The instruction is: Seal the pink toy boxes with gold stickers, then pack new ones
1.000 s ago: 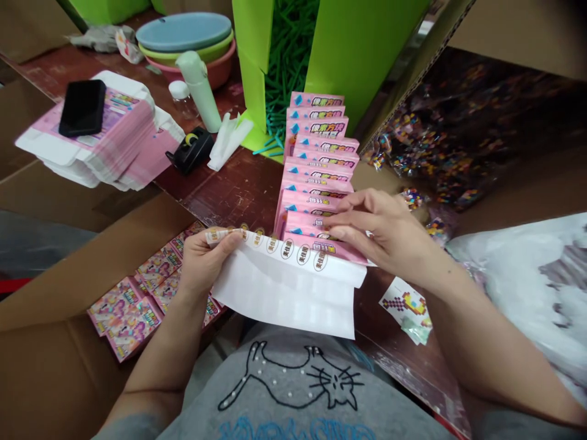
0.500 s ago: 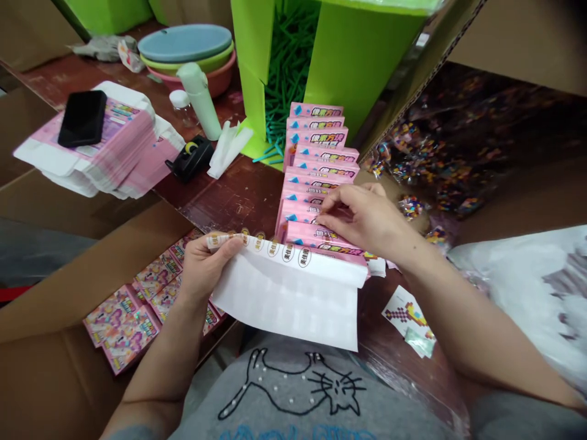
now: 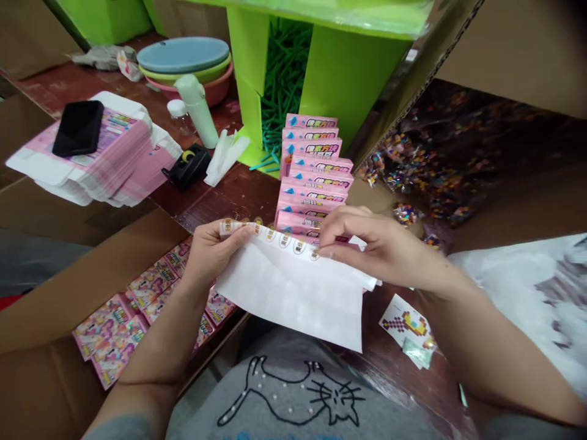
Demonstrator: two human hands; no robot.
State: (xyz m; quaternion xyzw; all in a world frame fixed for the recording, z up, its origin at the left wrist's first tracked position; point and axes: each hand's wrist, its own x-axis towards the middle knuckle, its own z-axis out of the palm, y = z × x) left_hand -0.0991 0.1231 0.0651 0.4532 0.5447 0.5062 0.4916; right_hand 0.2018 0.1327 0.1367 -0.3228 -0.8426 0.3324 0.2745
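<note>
- Room: we have a carton (image 3: 518, 98) of wrapped packets (image 3: 435, 177) at far right and a green bin (image 3: 355, 85) at far centre.
- Table (image 3: 220, 200): dark red, scuffed; basins (image 3: 188, 56) at far left.
- Near-left box (image 3: 55, 385): several patterned packs (image 3: 112, 330) lie inside; we judge these finished.
- Centre: pink packs (image 3: 321, 165) stand in a row, far to near; we judge this batch part-done, count uncertain.
- Left stack (image 3: 132, 146): flat, under a phone (image 3: 77, 129); we judge it unstarted.
- Sheet (image 3: 293, 296): before the row, near part unprinted; one line of seals (image 3: 285, 240) left along its far edge.
- Left hand (image 3: 213, 253): closed, pinching the sheet's left end.
- Right hand (image 3: 371, 241): curled, thumb and finger pinched on the end seal (image 3: 314, 254); whether lifted, we cannot tell.
</note>
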